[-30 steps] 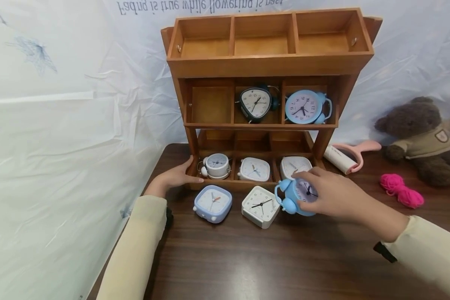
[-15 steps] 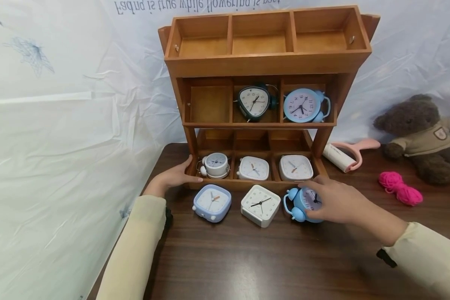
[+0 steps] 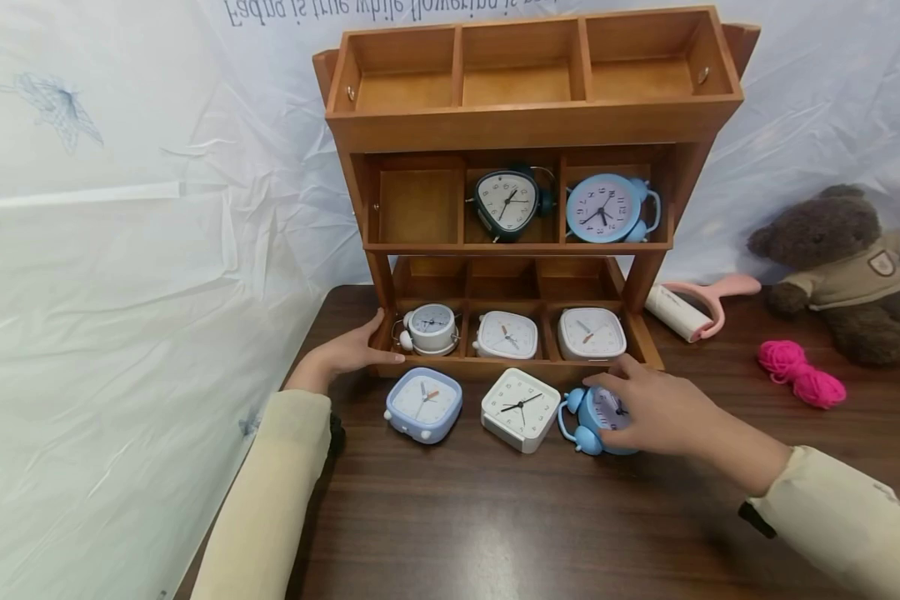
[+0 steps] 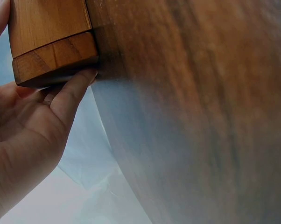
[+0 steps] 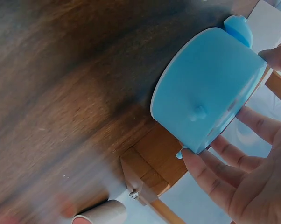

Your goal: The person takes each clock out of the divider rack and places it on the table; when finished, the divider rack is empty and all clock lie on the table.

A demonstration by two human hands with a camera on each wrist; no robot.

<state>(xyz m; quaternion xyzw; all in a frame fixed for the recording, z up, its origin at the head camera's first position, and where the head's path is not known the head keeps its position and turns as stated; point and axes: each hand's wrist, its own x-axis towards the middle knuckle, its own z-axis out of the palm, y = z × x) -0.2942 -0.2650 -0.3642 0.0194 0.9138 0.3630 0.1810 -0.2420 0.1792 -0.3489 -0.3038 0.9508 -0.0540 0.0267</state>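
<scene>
My right hand (image 3: 663, 408) grips a light blue twin-bell alarm clock (image 3: 587, 433) at the front right of the table, fingers and thumb spread across its face. The clock lies face up, bells to the left; in the right wrist view its round blue body (image 5: 206, 79) shows close over the wood. My left hand (image 3: 348, 348) holds the lower left front corner of the wooden shelf (image 3: 532, 131), thumb along the front edge. A white square clock (image 3: 521, 408) and a blue-rimmed square clock (image 3: 423, 404) lie left of the held clock.
The bottom tier bears a white twin-bell clock (image 3: 431, 327) and two white clocks, one being the right-hand clock (image 3: 592, 333). Above sit a dark green clock (image 3: 506, 204) and another blue clock (image 3: 603, 208). Right: lint roller (image 3: 678, 314), pink yarn (image 3: 801, 375), teddy bear (image 3: 847, 267).
My right hand moved the blue alarm clock rightward and down to the table, then slightly back left beside the white square clock. My left hand stays at the shelf corner.
</scene>
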